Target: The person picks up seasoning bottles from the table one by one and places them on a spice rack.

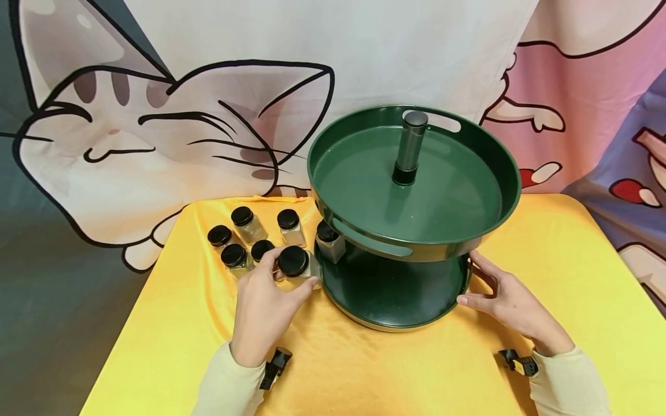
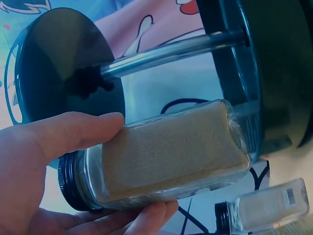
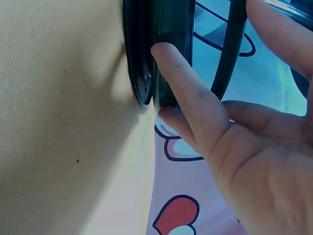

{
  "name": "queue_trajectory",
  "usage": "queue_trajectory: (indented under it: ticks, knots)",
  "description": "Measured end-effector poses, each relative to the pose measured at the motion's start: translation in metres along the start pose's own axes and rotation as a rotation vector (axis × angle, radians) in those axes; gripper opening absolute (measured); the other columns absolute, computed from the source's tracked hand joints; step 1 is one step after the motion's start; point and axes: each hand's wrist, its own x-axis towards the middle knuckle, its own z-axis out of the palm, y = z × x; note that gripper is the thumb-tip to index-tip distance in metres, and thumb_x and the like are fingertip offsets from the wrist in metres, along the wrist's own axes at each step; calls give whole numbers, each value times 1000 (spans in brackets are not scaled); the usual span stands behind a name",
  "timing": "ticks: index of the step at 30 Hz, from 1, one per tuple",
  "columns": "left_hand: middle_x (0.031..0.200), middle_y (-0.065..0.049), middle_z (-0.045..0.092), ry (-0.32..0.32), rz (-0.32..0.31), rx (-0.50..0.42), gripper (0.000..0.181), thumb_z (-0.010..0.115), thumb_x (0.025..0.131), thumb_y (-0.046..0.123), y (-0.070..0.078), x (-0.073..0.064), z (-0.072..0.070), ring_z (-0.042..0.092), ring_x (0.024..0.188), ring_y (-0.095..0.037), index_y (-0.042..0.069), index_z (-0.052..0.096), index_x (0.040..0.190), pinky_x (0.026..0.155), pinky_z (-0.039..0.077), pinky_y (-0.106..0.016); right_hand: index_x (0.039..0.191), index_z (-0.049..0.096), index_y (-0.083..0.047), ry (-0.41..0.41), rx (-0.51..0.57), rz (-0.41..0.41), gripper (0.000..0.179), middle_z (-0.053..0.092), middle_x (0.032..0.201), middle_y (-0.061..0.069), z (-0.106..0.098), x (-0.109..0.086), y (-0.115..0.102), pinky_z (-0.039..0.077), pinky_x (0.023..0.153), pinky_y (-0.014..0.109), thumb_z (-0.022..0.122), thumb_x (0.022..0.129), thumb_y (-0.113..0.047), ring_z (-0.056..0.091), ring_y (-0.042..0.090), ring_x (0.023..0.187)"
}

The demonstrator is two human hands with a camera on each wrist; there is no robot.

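Note:
My left hand (image 1: 270,306) grips a square glass jar (image 1: 307,271) with a black lid, at the left edge of the lower tray. In the left wrist view, light brown powder fills most of this jar (image 2: 176,152), between thumb and fingers. A two-tier green round tray stand has a lower tray (image 1: 390,294) and an upper tray (image 1: 442,190). Another black-lidded jar (image 1: 331,245) stands on the lower tray's left side. My right hand (image 1: 504,300) touches the lower tray's right rim; in the right wrist view its extended fingers (image 3: 193,88) rest against the wall.
Several black-lidded jars (image 1: 250,225) stand grouped on the yellow cloth (image 1: 171,341) left of the stand. A central post (image 1: 410,147) rises through the upper tray, which overhangs the back of the lower one. A cartoon-printed curtain (image 1: 234,115) hangs behind the table.

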Motion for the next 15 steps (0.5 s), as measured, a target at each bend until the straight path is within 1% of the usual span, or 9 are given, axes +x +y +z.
queue_trajectory:
  ticks: [3, 8, 12, 15]
  knots:
    - [89, -1, 70, -14, -1, -17, 63, 93, 70, 29, 3, 0, 2, 65, 80, -19, 9, 65, 123, 70, 53, -37, 161, 16, -8, 2, -4, -4, 97, 24, 161, 25, 0, 0, 0, 39, 93, 6, 79, 88, -14, 35, 54, 137]
    - [100, -2, 74, -40, 9, -67, 66, 93, 70, 29, 9, 2, 5, 72, 91, -21, 8, 63, 126, 78, 58, -41, 160, 16, -6, 0, -3, -1, 97, 23, 161, 24, 0, 0, 1, 38, 93, 5, 79, 88, -15, 35, 54, 138]
    - [99, -2, 73, -46, 48, -85, 62, 93, 71, 27, 14, 5, 9, 72, 91, -21, 7, 64, 123, 77, 58, -41, 160, 15, -4, -1, 4, 6, 97, 20, 162, 24, 0, 0, 2, 38, 93, 5, 79, 88, -16, 32, 54, 138]
    - [98, -2, 73, -45, 80, -74, 61, 93, 71, 27, 17, 7, 13, 71, 88, -20, 6, 65, 121, 75, 58, -39, 160, 15, -4, 0, 3, 5, 98, 19, 162, 24, 0, 0, 2, 38, 93, 5, 79, 88, -16, 32, 55, 138]
